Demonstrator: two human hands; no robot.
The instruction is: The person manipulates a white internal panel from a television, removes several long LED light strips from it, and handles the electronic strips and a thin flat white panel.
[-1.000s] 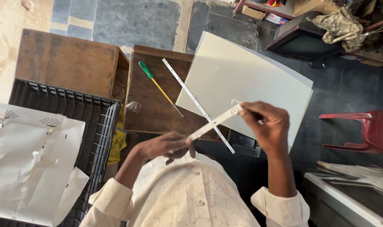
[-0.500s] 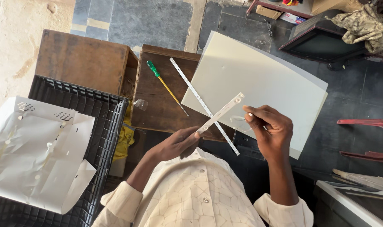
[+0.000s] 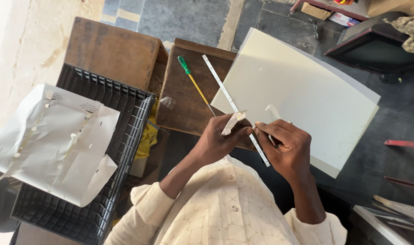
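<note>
My left hand [image 3: 223, 138] and my right hand [image 3: 284, 147] meet in front of my chest, both pinching a short white strip [image 3: 233, 121] that points up and to the right. A thin curl of white film [image 3: 273, 110] stands up just above my right fingers. Beneath the hands, a long white strip with small dots [image 3: 225, 97] lies diagonally across the wooden table [image 3: 186, 100] and the edge of a large white sheet [image 3: 302, 90]. A screwdriver with a green handle [image 3: 193, 84] rests on the table to the left of the long strip.
A black plastic crate [image 3: 102, 149] sits at the left with a crumpled white perforated sheet [image 3: 57, 136] on it. A second wooden box [image 3: 111, 50] stands behind it. A dark monitor [image 3: 379, 45] and red chair parts [image 3: 404, 144] are at the right on the grey floor.
The short strip was held out long by my right hand; now both hands have closed together on it near my chest, and only a short end shows.
</note>
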